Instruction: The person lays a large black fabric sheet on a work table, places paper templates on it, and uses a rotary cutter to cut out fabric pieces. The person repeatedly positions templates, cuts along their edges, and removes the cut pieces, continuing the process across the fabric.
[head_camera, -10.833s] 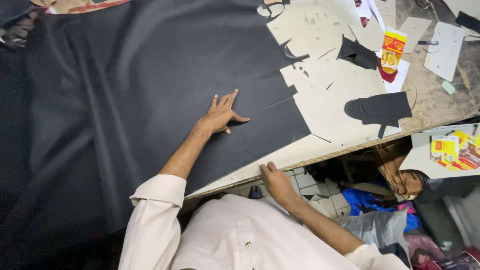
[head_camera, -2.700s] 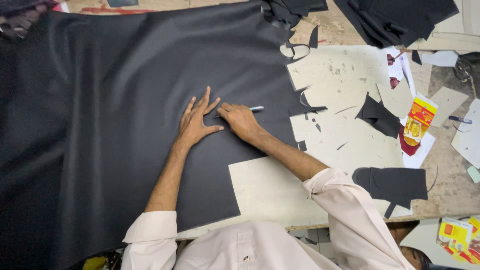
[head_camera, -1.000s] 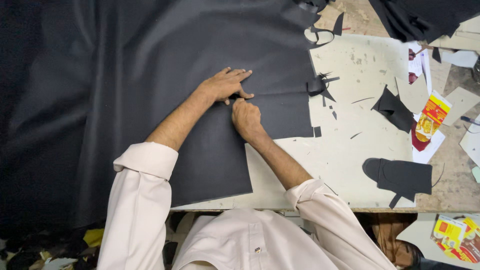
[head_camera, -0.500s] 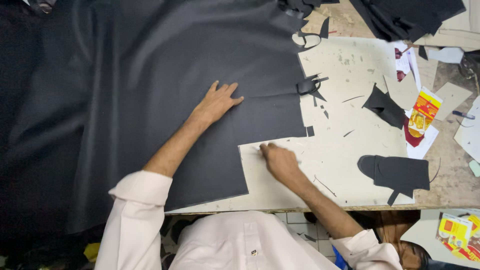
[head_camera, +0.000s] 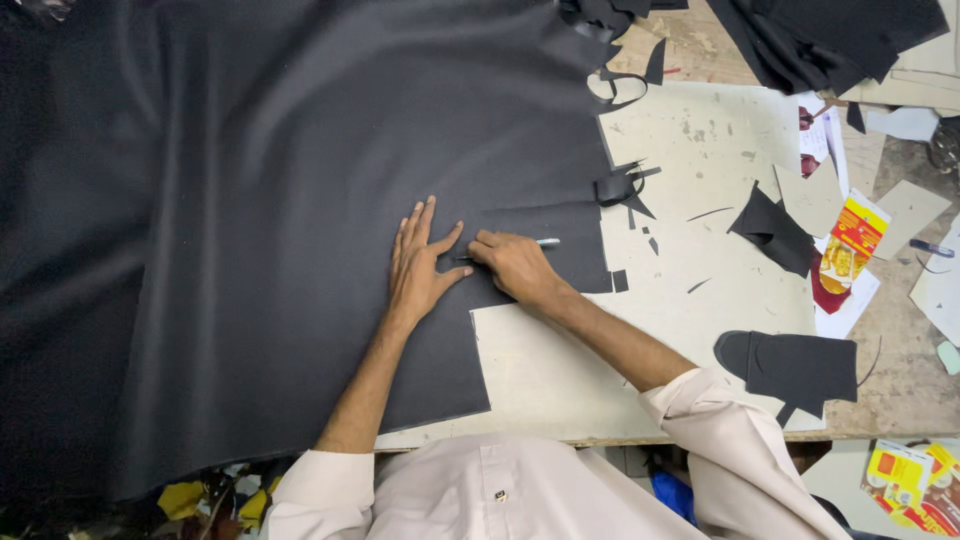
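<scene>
A large black leather sheet (head_camera: 260, 200) covers most of the pale cutting board (head_camera: 700, 290). My left hand (head_camera: 418, 262) lies flat on the sheet with its fingers spread, pressing it down. Just to its right, my right hand (head_camera: 510, 265) is closed around a thin pale-handled cutting tool (head_camera: 545, 242), with the tip against the leather between the two hands. A rectangular notch has been cut out of the sheet's lower right edge, below my right hand.
Black cut pieces (head_camera: 790, 365) and small offcuts (head_camera: 770, 228) lie on the board at right. A yellow-and-red packet (head_camera: 850, 240), card patterns (head_camera: 905, 210) and a pen (head_camera: 932, 248) sit at the far right. More black material (head_camera: 830, 40) is piled at top right.
My right hand moved from the board's lower edge back up onto the leather beside my left hand, holding the tool. My left hand stayed flat on the sheet.
</scene>
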